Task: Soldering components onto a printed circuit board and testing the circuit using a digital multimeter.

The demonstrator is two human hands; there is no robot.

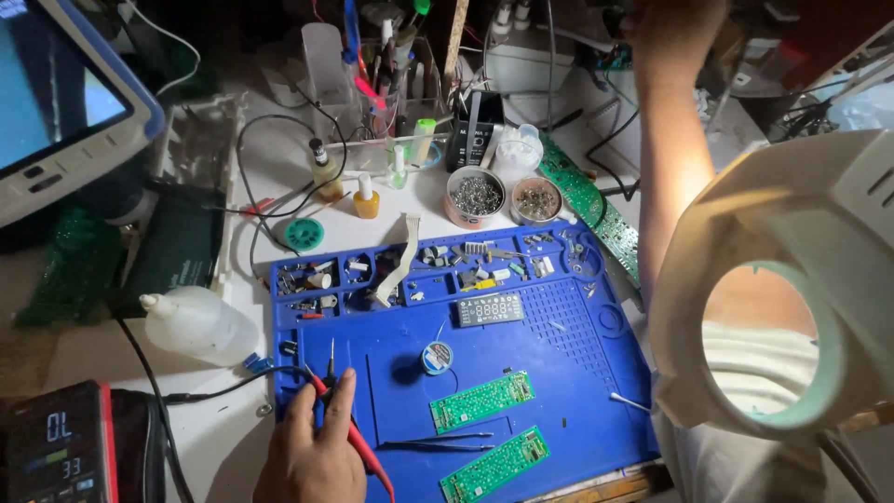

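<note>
Nearest to me, the person's left hand (312, 456) rests at the near left corner of the blue work mat (577, 373), its fingers curled around 2 meter probes (328, 377): a red lead runs down past the wrist, and the thin metal tips point away, up the mat. The tips touch nothing that I can make out; they hover over bare blue mat. Just left of that hand sits the multimeter (56, 447), its screen lit.

To my eye the probing has not begun. The 2 green circuit boards (482, 401) lie flat and side by side on the near right part of the mat, well apart from the probe tips, with a pair of tweezers (438, 440) lying between them. They are long, narrow strips with small parts dotted along them, and both look untouched.

Further up the mat lies a small spool of solder wire (437, 357), then a dark display module (490, 309), and beyond that the mat's compartments, full of small parts. Left of the mat a clear squeeze bottle (200, 321) lies on its side.

Far off, the right hand (675, 33) is raised high among the cables at the back of the bench; it is cut off by the top edge, so I cannot tell whether it grips anything. At the right, a round magnifier lamp (792, 279) hangs close.
</note>
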